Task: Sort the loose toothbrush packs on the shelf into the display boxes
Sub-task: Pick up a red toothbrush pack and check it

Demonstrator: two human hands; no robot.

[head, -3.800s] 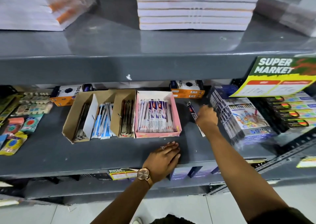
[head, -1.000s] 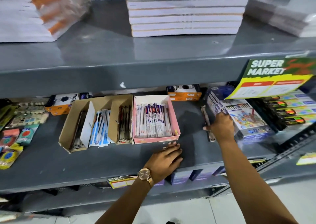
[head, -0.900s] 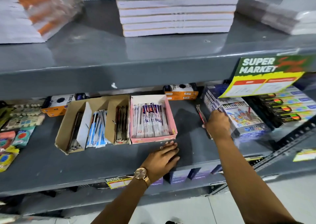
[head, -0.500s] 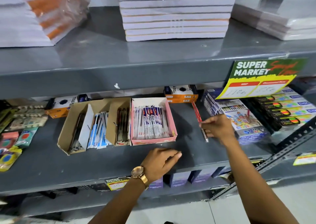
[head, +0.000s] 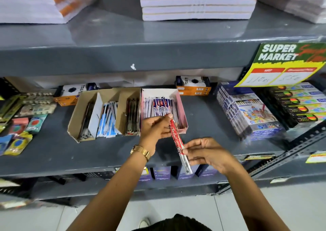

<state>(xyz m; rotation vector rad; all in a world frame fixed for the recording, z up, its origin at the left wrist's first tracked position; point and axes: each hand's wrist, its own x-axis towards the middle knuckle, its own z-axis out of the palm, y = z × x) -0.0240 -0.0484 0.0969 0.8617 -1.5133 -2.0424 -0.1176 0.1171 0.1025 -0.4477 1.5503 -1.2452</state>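
"SUPER MARKET" on hanging price sign (head: 282,64), "TRIO" on orange-black box (head: 193,85)

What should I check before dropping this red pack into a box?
1. Grip: ok. The left hand pinches the top of the red pack, and the right hand pinches lower down.
2. Pack clear of the shelf: ok, held in the air.
3. Matching box: cannot tell. The pink box holds blue-and-white packs; the brown box beside it holds dark ones with some red.
4. Room in the pink box: ok, a gap shows at its right side.
5. Path: ok, nothing lies between the pack and the boxes.
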